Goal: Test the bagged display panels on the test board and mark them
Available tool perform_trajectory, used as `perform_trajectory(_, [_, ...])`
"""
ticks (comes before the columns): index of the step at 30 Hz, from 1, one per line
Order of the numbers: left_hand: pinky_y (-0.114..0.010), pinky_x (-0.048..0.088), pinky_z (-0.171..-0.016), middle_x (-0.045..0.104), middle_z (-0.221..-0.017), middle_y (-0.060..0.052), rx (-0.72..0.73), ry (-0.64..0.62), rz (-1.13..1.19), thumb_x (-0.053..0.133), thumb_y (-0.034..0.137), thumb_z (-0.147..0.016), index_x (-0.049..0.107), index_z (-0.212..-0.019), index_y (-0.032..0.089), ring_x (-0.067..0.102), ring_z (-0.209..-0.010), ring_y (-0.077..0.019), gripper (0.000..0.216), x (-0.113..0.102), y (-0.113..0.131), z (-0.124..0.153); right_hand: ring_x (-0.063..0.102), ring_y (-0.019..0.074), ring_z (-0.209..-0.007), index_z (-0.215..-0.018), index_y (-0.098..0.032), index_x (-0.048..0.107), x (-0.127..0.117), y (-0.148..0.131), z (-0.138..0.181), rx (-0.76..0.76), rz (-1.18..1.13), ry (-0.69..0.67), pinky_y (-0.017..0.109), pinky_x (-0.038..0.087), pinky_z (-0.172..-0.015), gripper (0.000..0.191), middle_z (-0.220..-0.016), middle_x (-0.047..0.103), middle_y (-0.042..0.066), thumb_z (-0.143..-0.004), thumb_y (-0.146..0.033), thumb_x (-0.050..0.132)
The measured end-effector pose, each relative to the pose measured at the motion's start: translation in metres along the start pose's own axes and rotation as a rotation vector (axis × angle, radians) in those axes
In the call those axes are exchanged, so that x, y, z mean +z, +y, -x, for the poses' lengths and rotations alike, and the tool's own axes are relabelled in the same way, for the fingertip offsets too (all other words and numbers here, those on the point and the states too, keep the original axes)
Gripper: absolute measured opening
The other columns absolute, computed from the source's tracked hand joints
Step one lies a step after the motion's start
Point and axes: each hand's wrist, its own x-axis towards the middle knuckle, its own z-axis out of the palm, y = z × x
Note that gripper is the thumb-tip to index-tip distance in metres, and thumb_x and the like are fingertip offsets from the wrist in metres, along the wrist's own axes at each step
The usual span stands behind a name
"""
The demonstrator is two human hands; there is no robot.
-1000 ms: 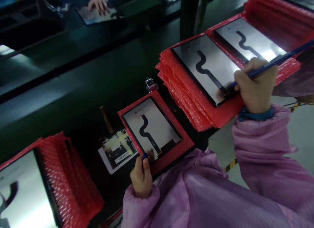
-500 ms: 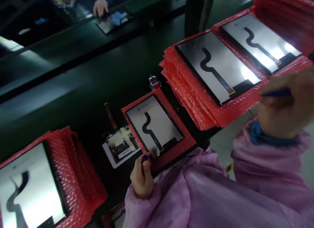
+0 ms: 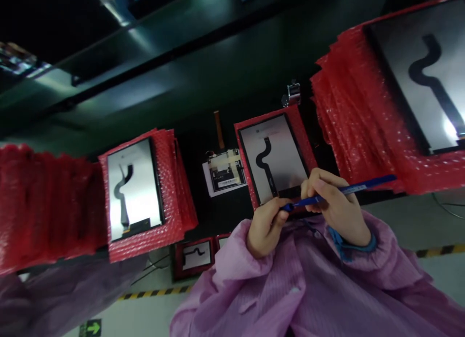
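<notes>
My right hand point(image 3: 337, 206) is closed around a long blue pen point(image 3: 378, 181), which slants up to the right. My left hand point(image 3: 267, 225) pinches the small blue pen cap point(image 3: 288, 207), and the pen's lower left end meets it. Both hands are over the front edge of a display panel point(image 3: 281, 158) with a silver back and a curved black flex cable point(image 3: 262, 160). Red bubble wrap point(image 3: 308, 150) lies under that panel. My fingers hide part of its lower right corner.
Left of the panel lies a small circuit part point(image 3: 227, 171) with a brown ribbon. A metal clamp-like piece point(image 3: 292, 92) stands behind. Stacks of red bubble wrap bearing panels rise at left point(image 3: 172, 182) and right point(image 3: 348, 114). Further panels point(image 3: 198, 255) sit below the table edge.
My right hand has come in from the far right with the pen, bringing it to the cap in my left hand. The view has swung right to left, showing more of the left side.
</notes>
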Motion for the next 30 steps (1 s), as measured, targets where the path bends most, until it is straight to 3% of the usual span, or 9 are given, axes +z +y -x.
perform_trajectory(3, [-0.026, 0.053, -0.07, 0.07, -0.084, -0.007, 0.019, -0.025, 0.002, 0.038, 0.043, -0.107, 0.064, -0.106, 0.014, 0.066, -0.074, -0.0153, 0.04, -0.001, 0.0, 0.0, 0.044, 0.0081, -0.055, -0.068, -0.019, 0.048, 0.002, 0.001, -0.001, 0.006, 0.158, -0.107, 0.022, 0.036, -0.051, 0.04, -0.063, 0.048, -0.002, -0.099, -0.045, 0.048])
perform_trajectory(7, [-0.028, 0.055, -0.072, 0.073, -0.091, -0.01, -0.035, -0.08, 0.056, 0.033, 0.048, -0.107, 0.064, -0.104, 0.014, 0.069, -0.078, -0.0174, 0.046, -0.004, 0.002, -0.003, 0.045, 0.0108, -0.07, -0.08, -0.02, 0.05, 0.009, 0.01, -0.005, -0.209, 0.35, -0.146, 0.024, 0.041, -0.064, 0.031, -0.076, 0.047, -0.001, -0.103, -0.038, 0.039])
perform_trajectory(11, [-0.029, 0.055, -0.073, 0.07, -0.085, -0.008, -0.11, -0.146, 0.115, 0.029, 0.058, -0.105, 0.064, -0.098, 0.016, 0.068, -0.076, -0.0175, 0.055, -0.008, 0.007, -0.007, 0.052, 0.0136, -0.083, -0.096, -0.021, 0.052, 0.015, 0.016, -0.007, -0.261, 0.397, -0.233, 0.027, 0.043, -0.071, 0.024, -0.091, 0.053, 0.002, -0.103, -0.03, 0.032])
perform_trajectory(16, [-0.028, 0.052, -0.065, 0.064, -0.076, -0.005, -0.019, -0.206, 0.01, 0.026, 0.06, -0.105, 0.062, -0.093, 0.016, 0.061, -0.067, -0.0154, 0.058, -0.022, 0.007, -0.018, 0.052, 0.0139, -0.078, -0.085, -0.02, 0.053, 0.021, -0.001, -0.02, -0.313, 0.471, -0.316, 0.028, 0.043, -0.07, 0.02, -0.084, 0.055, 0.002, -0.098, -0.023, 0.038])
perform_trajectory(20, [-0.034, 0.054, -0.082, 0.069, -0.097, -0.01, 0.072, 0.039, -0.418, 0.033, 0.062, -0.102, 0.065, -0.103, 0.018, 0.065, -0.09, -0.0214, 0.055, -0.064, -0.013, -0.052, 0.048, 0.0132, -0.064, -0.08, -0.021, 0.053, 0.01, -0.019, -0.048, -0.352, 0.61, 0.018, 0.026, 0.039, -0.059, 0.013, -0.071, 0.05, 0.0, -0.091, -0.021, 0.046])
perform_trajectory(23, [-0.043, 0.051, -0.094, 0.069, -0.104, -0.012, -0.077, 0.367, -0.732, 0.033, 0.046, -0.106, 0.064, -0.101, 0.018, 0.063, -0.101, -0.0254, 0.042, -0.101, -0.042, -0.086, 0.054, 0.018, -0.067, -0.094, -0.019, 0.058, -0.009, -0.019, -0.074, -0.329, 1.006, 0.355, 0.032, 0.044, -0.065, 0.009, -0.074, 0.056, 0.004, -0.088, -0.025, 0.055])
perform_trajectory(25, [-0.048, 0.05, -0.097, 0.067, -0.115, -0.017, -0.239, 0.433, -0.885, 0.047, 0.042, -0.102, 0.063, -0.109, 0.015, 0.061, -0.11, -0.0318, 0.033, -0.118, -0.062, -0.105, 0.059, 0.0245, -0.073, -0.106, -0.014, 0.06, -0.02, -0.015, -0.087, -0.291, 1.311, 0.508, 0.038, 0.048, -0.068, 0.022, -0.08, 0.061, 0.011, -0.09, -0.028, 0.055])
perform_trajectory(28, [-0.052, 0.05, -0.096, 0.064, -0.122, -0.02, -0.344, 0.419, -0.956, 0.064, 0.039, -0.093, 0.059, -0.121, 0.012, 0.057, -0.118, -0.0383, 0.039, -0.129, -0.084, -0.124, 0.064, 0.0342, -0.09, -0.124, -0.006, 0.056, -0.024, -0.01, -0.097, -0.309, 1.582, 0.595, 0.044, 0.051, -0.069, 0.039, -0.102, 0.064, 0.025, -0.096, -0.032, 0.047])
perform_trajectory(30, [-0.053, 0.05, -0.097, 0.065, -0.117, -0.018, -0.317, 0.418, -0.923, 0.071, 0.029, -0.086, 0.057, -0.122, 0.013, 0.058, -0.117, -0.0376, 0.042, -0.13, -0.092, -0.13, 0.063, 0.0379, -0.104, -0.132, -0.004, 0.053, -0.018, -0.009, -0.102, -0.415, 1.645, 0.471, 0.048, 0.053, -0.076, 0.047, -0.116, 0.062, 0.028, -0.098, -0.035, 0.045])
